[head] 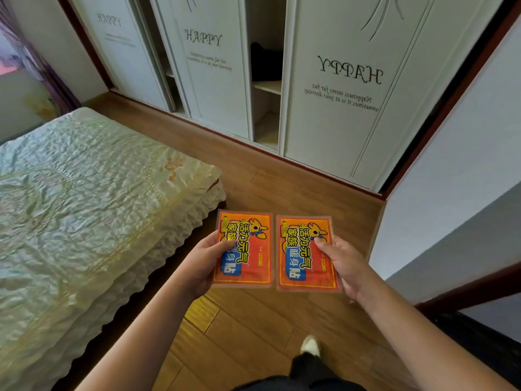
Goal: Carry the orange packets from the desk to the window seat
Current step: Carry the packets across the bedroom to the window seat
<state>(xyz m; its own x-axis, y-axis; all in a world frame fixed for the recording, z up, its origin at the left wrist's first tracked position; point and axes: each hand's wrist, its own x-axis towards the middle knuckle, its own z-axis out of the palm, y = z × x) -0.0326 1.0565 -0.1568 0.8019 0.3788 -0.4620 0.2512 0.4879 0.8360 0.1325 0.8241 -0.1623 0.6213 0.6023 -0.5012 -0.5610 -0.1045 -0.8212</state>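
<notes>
I hold two flat orange packets side by side in front of me, above the wooden floor. My left hand (204,263) grips the left orange packet (248,235) by its left edge, thumb on top. My right hand (345,266) grips the right orange packet (303,266) by its right edge, thumb on its face. Both packets face up, with yellow and blue printed lettering and a cartoon animal. The packets almost touch along their inner edges. Neither a desk nor a window seat is in view.
A bed (84,207) with a pale green ruffled cover fills the left side. A white sliding wardrobe (338,108), partly open in the middle, stands ahead. A white wall (451,207) juts in on the right. Wooden floor (267,334) runs between them, with my foot (310,345) on it.
</notes>
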